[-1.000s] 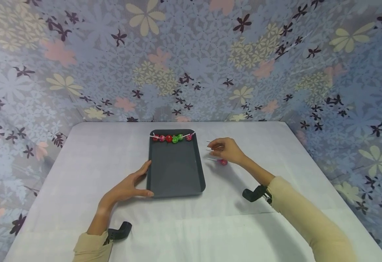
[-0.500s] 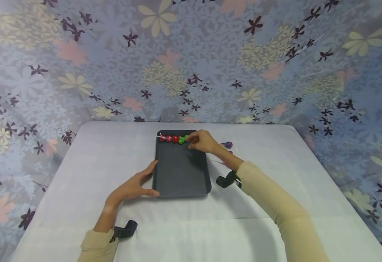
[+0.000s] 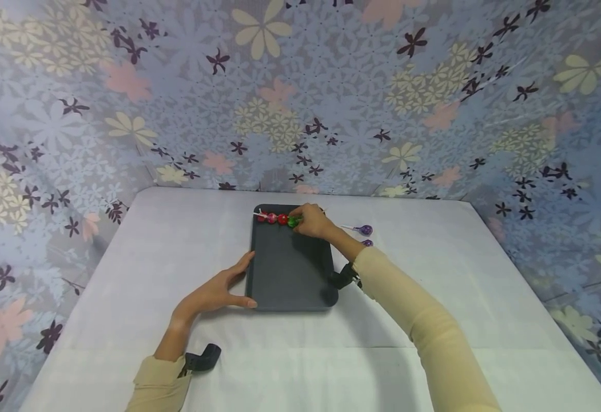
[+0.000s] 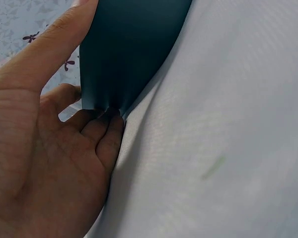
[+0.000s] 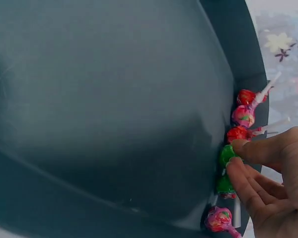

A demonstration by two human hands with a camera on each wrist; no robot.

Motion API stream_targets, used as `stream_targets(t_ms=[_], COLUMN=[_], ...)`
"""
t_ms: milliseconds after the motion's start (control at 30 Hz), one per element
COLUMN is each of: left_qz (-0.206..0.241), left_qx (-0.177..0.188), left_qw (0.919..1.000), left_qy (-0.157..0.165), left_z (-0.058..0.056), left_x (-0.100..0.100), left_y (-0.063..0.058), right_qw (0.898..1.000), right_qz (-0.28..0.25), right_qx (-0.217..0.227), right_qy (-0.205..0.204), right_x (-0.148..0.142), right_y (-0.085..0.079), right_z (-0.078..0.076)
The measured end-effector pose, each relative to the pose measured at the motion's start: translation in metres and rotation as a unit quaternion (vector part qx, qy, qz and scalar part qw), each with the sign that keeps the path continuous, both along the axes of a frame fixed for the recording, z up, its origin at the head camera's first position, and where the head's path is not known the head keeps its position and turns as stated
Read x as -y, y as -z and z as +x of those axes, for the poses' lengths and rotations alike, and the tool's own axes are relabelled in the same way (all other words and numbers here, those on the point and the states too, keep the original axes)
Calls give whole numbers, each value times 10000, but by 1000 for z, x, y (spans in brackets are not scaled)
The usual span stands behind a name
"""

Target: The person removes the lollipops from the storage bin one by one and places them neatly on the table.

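lollipops [image 5: 244,116] in glossy red, pink and green wrappers, round-headed on white sticks, line the far end of a dark grey tray [image 3: 290,269]. right hand [image 3: 311,220] pinches a green lollipop [image 5: 226,155] there; left hand [image 3: 215,293], thumb and fingers apart, touches the tray's near-left corner. purple lollipops [image 3: 365,230] lie on the worktop [image 3: 249,366].

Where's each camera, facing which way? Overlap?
Head: worn on head, facing forward and down at tray; left hand, right hand and sleeves show.
Left wrist: on that wrist, facing the tray's side; left hand shows.
Right wrist: on that wrist, facing the tray's inside and lollipops; right hand shows.
Shared: head and right wrist both show right hand at green lollipop.
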State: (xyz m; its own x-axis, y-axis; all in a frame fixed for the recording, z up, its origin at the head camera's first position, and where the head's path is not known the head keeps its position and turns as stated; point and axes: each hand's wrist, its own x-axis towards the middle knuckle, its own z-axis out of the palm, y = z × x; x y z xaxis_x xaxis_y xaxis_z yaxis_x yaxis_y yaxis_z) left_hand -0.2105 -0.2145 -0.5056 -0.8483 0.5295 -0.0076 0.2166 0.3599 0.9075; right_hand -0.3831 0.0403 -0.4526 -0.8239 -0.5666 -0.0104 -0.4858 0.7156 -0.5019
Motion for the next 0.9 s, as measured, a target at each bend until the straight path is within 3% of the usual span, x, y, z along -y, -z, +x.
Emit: stream_targets(t_ms=[333, 600, 700, 800, 900], left_qz=[-5, 27, 13, 0, -29], left_qx=[24, 0, 7, 16, 3], left_qw=[10000, 10000, 10000, 10000, 10000], left_qy=[6, 48, 27, 13, -14], left_z=[0, 0, -1, -2, -2], left_x=[-1, -4, -4, -5, -5], left_y=[-1, -2, -2, -2, -2], right_qw=[9974, 9953, 9945, 9967, 9991], right_qz=[703, 697, 703, 484, 204], right_qx=[-123, 132, -56, -370, -380], right_qy=[-70, 663, 775, 529, 54], right_x=[7, 5, 1, -3, -6], right_y=[1, 0, 1, 2, 2], right_z=[8, 8, 5, 2, 1])
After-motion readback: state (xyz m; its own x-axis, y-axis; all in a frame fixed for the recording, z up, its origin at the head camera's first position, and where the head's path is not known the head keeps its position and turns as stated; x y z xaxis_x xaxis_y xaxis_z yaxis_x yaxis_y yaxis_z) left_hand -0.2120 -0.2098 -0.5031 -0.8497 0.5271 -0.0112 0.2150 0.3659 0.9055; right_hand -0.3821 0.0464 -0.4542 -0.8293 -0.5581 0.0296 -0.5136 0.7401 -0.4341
